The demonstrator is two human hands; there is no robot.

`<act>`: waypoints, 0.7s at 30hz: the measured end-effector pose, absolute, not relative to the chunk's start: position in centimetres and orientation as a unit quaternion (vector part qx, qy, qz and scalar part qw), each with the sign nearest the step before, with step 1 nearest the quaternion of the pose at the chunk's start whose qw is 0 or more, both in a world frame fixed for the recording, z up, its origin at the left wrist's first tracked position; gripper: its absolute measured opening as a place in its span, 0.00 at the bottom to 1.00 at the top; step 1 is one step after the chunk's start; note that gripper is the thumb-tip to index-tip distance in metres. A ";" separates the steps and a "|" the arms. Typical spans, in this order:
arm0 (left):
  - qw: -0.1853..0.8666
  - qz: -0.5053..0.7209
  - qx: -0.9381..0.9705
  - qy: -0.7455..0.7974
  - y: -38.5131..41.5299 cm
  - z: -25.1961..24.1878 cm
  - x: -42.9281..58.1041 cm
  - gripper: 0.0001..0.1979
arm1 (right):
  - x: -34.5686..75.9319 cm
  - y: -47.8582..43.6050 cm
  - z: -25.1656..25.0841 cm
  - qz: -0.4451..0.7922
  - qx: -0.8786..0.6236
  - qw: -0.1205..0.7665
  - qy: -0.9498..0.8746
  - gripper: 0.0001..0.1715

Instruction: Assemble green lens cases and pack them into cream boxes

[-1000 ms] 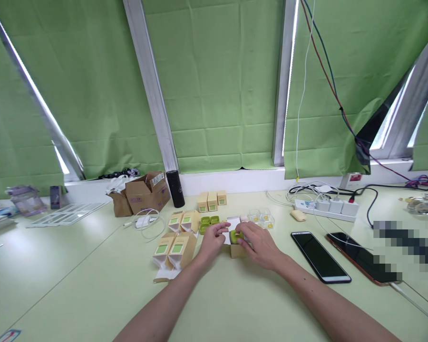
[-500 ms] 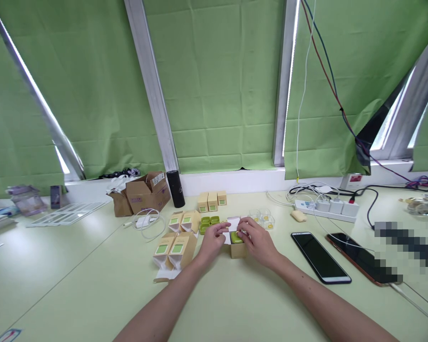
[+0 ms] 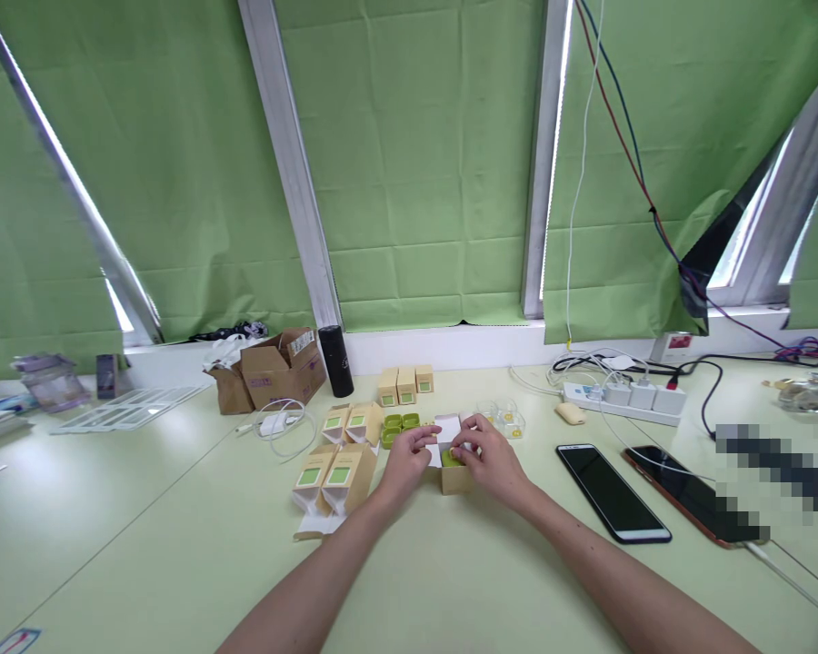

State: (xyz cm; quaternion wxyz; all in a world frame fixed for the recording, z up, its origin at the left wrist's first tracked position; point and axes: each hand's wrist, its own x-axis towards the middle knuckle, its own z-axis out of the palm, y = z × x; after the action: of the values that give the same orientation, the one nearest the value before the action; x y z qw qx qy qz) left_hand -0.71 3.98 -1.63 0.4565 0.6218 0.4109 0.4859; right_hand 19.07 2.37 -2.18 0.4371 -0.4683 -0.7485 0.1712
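A small open kraft cardboard box (image 3: 456, 480) stands on the table between my hands, its white inner flaps raised. Down inside it sits a green container (image 3: 450, 459), its top near the box's rim. The bent fingers of my right hand (image 3: 487, 457) are on the container at the box's right side. My left hand (image 3: 407, 461) is at the box's left flap, thumb and fingers drawn together around it, index finger reaching over. Just behind my left hand lie several green square containers (image 3: 400, 422). Clear containers (image 3: 508, 420) with yellow spots are partly behind my right hand.
Several kraft boxes with green labels (image 3: 341, 477) stand to the left, smaller boxes (image 3: 406, 386) at the back. A black cylinder (image 3: 335, 361) and brown carton (image 3: 283, 371) are near the wall. Two phones (image 3: 613, 493) and a power strip (image 3: 623, 401) with cables lie right.
The green container has gone lower into the box, with my right fingers following it down. My left hand has barely moved.
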 end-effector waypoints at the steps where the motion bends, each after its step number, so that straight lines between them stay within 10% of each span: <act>1: 0.457 0.486 0.621 0.411 4.0 -1.6 -0.7 0.29 | 19.1 2.4 -2.2 0.172 -0.470 0.436 -0.748 0.09; 21: 0.480 0.488 0.604 0.408 3.5 -0.6 -0.6 0.27 | 19.7 2.4 -2.3 0.209 -0.442 0.534 -0.690 0.12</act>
State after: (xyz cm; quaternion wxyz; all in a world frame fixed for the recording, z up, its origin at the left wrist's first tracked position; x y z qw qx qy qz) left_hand -0.60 3.52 -0.58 0.4804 0.6037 0.4082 0.4880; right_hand 19.74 2.42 -2.29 0.5344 -0.4418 -0.6898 0.2085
